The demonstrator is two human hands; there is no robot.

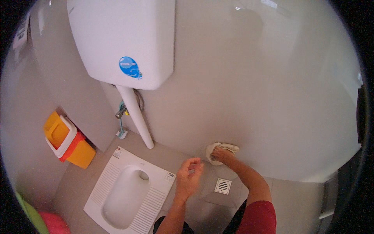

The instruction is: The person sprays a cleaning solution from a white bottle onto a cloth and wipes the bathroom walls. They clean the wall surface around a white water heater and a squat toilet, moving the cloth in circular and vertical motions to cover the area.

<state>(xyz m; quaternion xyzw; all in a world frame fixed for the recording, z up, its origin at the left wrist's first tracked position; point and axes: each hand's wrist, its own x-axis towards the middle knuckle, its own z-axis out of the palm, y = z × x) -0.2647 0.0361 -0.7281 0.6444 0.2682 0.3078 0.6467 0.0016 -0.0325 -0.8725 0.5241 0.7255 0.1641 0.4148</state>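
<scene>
A cream-coloured cloth [211, 149] is bunched low against the tiled wall, where the wall meets the floor. My right hand [224, 155] presses into it, fingers closed on the fabric and partly hidden in its folds. To the left of the cloth, my left hand [189, 176] hangs in the air with loosely bent fingers and nothing in it. Below the cloth, a square floor drain [223, 186] with a slotted grate is set into the floor tiles. On the left hand's other side lies a white squat toilet [157, 173] with ribbed foot areas.
A white cistern [156, 43] hangs on the wall, with a white flush pipe [134, 113] running down from it. Beside the pipe are a small tap [120, 114] and a brush [122, 134]. An orange and white bin [80, 154] stands in the left corner.
</scene>
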